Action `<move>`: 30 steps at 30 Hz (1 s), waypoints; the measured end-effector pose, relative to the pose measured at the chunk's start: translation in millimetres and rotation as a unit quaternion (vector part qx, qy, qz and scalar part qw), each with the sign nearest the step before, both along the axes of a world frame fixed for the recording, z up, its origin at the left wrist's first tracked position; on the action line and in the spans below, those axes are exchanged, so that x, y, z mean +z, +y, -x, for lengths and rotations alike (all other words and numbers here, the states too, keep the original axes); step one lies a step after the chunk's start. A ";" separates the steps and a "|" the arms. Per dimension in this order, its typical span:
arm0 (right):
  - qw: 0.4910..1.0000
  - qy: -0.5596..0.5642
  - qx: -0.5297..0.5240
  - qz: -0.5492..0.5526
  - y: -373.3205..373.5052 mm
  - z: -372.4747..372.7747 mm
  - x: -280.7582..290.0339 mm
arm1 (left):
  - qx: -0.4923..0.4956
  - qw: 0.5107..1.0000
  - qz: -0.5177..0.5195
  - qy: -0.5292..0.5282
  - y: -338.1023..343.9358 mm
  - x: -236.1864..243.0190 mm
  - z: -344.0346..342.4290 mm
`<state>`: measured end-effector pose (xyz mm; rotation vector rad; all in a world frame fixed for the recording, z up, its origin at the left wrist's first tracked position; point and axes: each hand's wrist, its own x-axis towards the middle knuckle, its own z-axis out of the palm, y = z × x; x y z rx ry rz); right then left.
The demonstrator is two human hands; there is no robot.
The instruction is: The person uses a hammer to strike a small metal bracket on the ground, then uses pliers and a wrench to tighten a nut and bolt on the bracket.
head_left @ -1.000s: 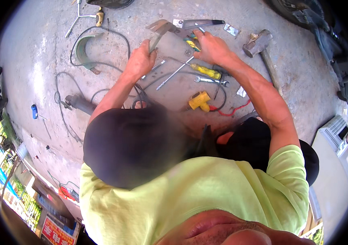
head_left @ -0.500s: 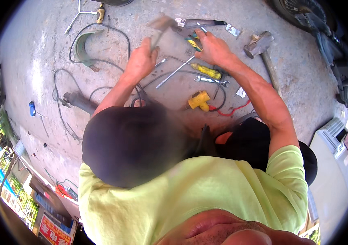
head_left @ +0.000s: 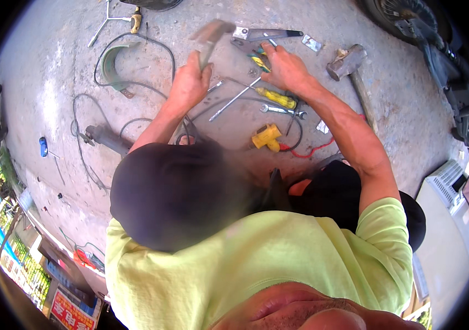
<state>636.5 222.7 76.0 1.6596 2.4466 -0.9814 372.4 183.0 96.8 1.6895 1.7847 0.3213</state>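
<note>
My left hand (head_left: 188, 82) is closed round the handle of a hammer (head_left: 211, 33), whose brownish head is raised and blurred by motion. My right hand (head_left: 285, 67) grips pliers (head_left: 260, 61) with green and yellow handles; their dark jaws point away toward the hammer. A short metal rod (head_left: 269, 39) sticks out past the right fingers; whether it is held too I cannot tell. Just below the hands, a long thin metal rod (head_left: 234, 100), a yellow screwdriver (head_left: 276, 98) and a wrench (head_left: 283, 111) lie on the floor.
Beyond the hands lies a dark-bladed tool (head_left: 275, 34). A sledgehammer (head_left: 349, 63) is on the right. A curved green metal piece (head_left: 111, 66) and a looped black cable (head_left: 152, 83) lie left. A yellow tool piece (head_left: 267, 136) rests near me. A vehicle wheel (head_left: 405, 16) stands far right.
The hammer head has shifted slightly left and looks less smeared. The left hand has barely moved. My right hand keeps its grip on the pliers in nearly the same place.
</note>
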 end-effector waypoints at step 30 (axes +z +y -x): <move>0.680 0.519 -0.092 0.509 -1.1 17.6 100.6 | 0.013 0.920 -0.151 -0.360 31.6 47.9 3.2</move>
